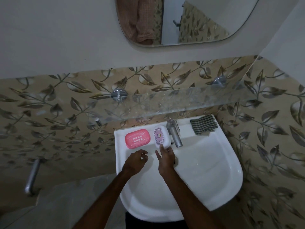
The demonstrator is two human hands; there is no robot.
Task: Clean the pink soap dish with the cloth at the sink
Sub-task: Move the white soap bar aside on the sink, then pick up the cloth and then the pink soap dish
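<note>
The pink soap dish (137, 138) lies on the back left ledge of the white sink (214, 171), its slotted tray facing up. Beside it on the right rests a white lid (162, 136) with a purple pattern. A dark checked cloth (204, 124) lies crumpled on the ledge's back right corner. My left hand (136, 161) hovers over the basin just below the pink dish, fingers loosely curled, holding nothing. My right hand (165, 158) reaches toward the white lid, fingers spread, one fingertip touching its near edge.
A chrome tap (174, 132) stands between the lid and the cloth. A glass shelf (181, 100) juts out above the sink's back edge. A mirror (181, 20) hangs higher up. Patterned tiles cover both walls, and a metal pipe (32, 176) sticks out low on the left.
</note>
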